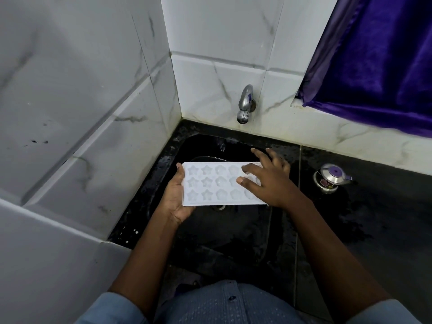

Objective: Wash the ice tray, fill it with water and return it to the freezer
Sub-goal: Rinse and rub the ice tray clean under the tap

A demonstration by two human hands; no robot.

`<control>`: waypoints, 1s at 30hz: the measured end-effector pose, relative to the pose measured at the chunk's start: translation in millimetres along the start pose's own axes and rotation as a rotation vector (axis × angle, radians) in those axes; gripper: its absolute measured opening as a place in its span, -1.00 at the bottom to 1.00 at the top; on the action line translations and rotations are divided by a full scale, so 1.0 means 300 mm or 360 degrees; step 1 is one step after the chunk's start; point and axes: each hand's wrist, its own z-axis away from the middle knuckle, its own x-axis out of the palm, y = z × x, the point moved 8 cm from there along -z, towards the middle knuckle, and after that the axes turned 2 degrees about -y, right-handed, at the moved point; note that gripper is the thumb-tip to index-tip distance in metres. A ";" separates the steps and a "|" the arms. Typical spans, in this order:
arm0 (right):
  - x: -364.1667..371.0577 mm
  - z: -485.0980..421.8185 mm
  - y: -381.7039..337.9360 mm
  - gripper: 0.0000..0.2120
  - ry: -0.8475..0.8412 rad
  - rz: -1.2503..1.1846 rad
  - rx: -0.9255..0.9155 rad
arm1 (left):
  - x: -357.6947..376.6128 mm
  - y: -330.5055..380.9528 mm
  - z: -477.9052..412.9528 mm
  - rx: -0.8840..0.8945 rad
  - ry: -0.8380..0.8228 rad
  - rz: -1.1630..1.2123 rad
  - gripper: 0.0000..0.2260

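**Item:** ice tray [217, 185], white, 3 rows of star and round moulds. It is held level above the black sink [233, 232], at 6 o'clock of the tap [245, 104].

**Left grip** [174, 197]: curled round the tray's 9 o'clock end, palm beneath.

**Right grip** [268, 181]: fingers spread and laid across the 3 o'clock end, pinching nothing.

**Step, as judged:** washing. No water stream shows.

**Handling:** hold firm at the left end, bring the moulds under the spout, rub each cavity with the fingertips, then tilt toward the drain.

**Adjacent:** steel pot [330, 178] with a purple lid knob, on the surface [385, 206] at 3 o'clock. Purple curtain [374, 54] at 1 o'clock.

**Markings:** no brand, label or writing legible.
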 end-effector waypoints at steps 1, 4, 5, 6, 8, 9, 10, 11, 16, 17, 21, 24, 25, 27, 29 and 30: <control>0.000 0.000 0.002 -0.59 0.0005 -0.0003 0.0004 | 0.001 0.001 0.000 0.0003 -0.0006 -0.0005 -0.31; -0.009 0.002 0.006 -0.63 0.0045 -0.0028 0.0011 | 0.013 0.004 0.004 0.0008 -0.0046 -0.0011 -0.31; -0.008 0.002 0.005 -0.62 0.0028 -0.0026 0.0015 | 0.012 0.005 0.005 0.0008 -0.0054 0.0004 -0.32; -0.006 0.003 0.003 -0.60 -0.0001 -0.0023 0.0018 | 0.012 0.007 0.006 0.0009 -0.0062 0.0021 -0.33; -0.006 0.005 -0.001 -0.59 -0.0025 -0.0033 0.0014 | 0.013 0.009 0.008 0.0012 -0.0079 0.0037 -0.33; -0.011 0.007 -0.003 -0.60 0.0002 -0.0044 0.0004 | 0.014 0.009 0.009 0.0010 -0.0082 0.0037 -0.33; -0.018 0.007 -0.005 -0.61 0.0037 -0.0054 -0.0007 | 0.016 0.007 0.010 0.0006 -0.0085 0.0035 -0.33; -0.021 0.006 -0.006 -0.63 0.0056 -0.0058 -0.0011 | 0.017 0.006 0.012 0.0004 -0.0084 0.0034 -0.33; -0.005 0.003 0.001 -0.60 -0.0038 -0.0043 0.0033 | 0.012 0.005 0.010 0.0007 -0.0055 0.0042 -0.34; -0.010 0.004 0.000 -0.62 -0.0007 -0.0053 0.0023 | 0.011 0.004 0.009 0.0004 -0.0053 0.0039 -0.33; -0.003 0.012 -0.001 -0.60 -0.0025 -0.0050 0.0031 | 0.014 0.002 0.008 -0.0001 -0.0064 0.0045 -0.31; -0.006 0.011 0.006 -0.60 -0.0010 -0.0029 0.0039 | 0.011 0.006 0.008 0.0020 -0.0076 0.0010 -0.31; -0.012 0.011 0.009 -0.60 0.0030 -0.0016 0.0033 | 0.010 0.004 0.009 0.0024 -0.0076 0.0013 -0.31; -0.024 0.011 0.014 -0.56 0.0127 0.0029 0.0036 | 0.008 0.001 0.011 0.0030 -0.0080 0.0028 -0.33; -0.029 0.012 0.015 -0.52 0.0192 0.0078 0.0058 | 0.014 0.002 0.014 0.0030 -0.0090 0.0044 -0.33; -0.026 0.014 0.014 -0.51 0.0201 0.0102 0.0071 | 0.017 0.003 0.014 0.0032 -0.0087 0.0050 -0.34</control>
